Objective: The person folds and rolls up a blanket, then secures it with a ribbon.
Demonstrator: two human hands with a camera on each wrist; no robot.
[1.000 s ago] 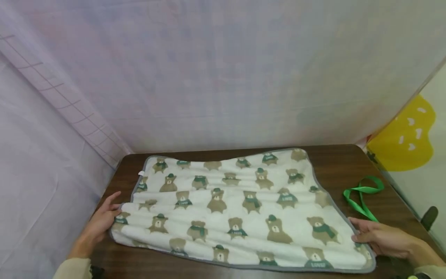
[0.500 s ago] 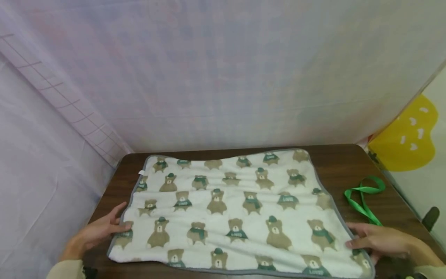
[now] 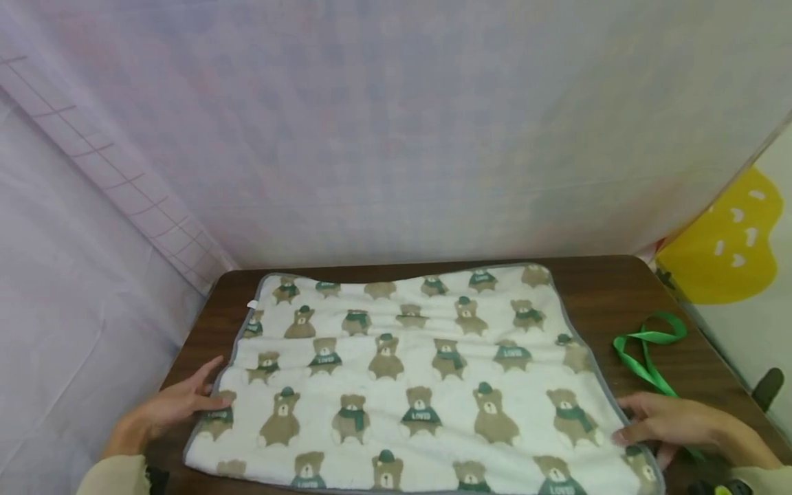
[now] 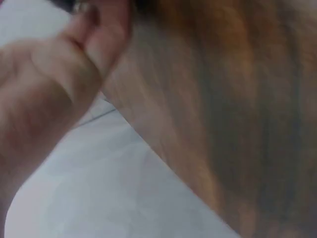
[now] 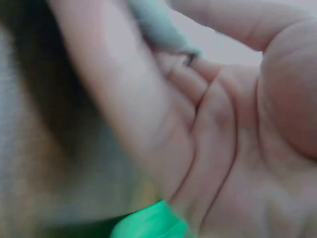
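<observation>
White blanket [image 3: 411, 377] between wide-apart hands [image 3: 176, 407] [image 3: 671, 421]

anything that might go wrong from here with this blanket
The green ribbon runs right up to the right grip in the head view, so it might snag or get dragged along.
The blanket has shallow wrinkles, which could set as creases if it were folded now.
Its near left corner lies free of the left grip and might curl under.

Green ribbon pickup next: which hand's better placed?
Right, I'd judge. The right hand is beside the green ribbon; the left hand is across the blanket from it. The right appears to pinch the blanket's edge, so it would likely need to let go first.
</observation>
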